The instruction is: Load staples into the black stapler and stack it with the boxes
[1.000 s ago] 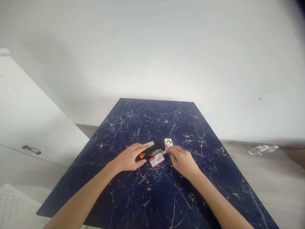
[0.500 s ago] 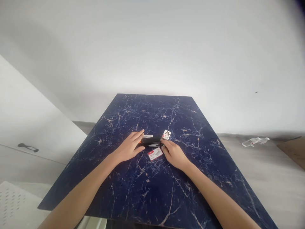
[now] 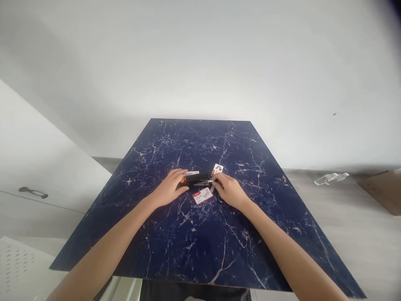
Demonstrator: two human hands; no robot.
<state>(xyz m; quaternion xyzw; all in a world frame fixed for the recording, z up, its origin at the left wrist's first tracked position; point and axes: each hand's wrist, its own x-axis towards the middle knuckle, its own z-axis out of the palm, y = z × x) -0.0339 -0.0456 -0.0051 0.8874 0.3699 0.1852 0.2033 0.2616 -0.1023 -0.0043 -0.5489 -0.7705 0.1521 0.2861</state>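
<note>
A black stapler (image 3: pixel 196 178) with an orange patch at its left end lies across the middle of the table. My left hand (image 3: pixel 170 187) is wrapped round that left end. With thumb and fingertips my right hand (image 3: pixel 229 190) pinches the right end, where a thin silvery metal part shows along the near side. My fingers cover both ends, so I cannot tell how the metal part sits. Just in front lies a red and white box of staples (image 3: pixel 203 195). Behind the right fingers is a small printed card (image 3: pixel 218 168).
The table top (image 3: pixel 200 146) is dark blue marble with pale veins. A white item (image 3: pixel 191 172) lies partly behind the stapler. On the floor to the right are a clear plastic bottle (image 3: pixel 326 179) and a cardboard box (image 3: pixel 384 190). A white cabinet with a dark handle (image 3: pixel 33 192) is at left.
More of the silvery metal part shows at the stapler's near side, by my right fingers. Both hands stay on the stapler. The whole view has shifted slightly.
</note>
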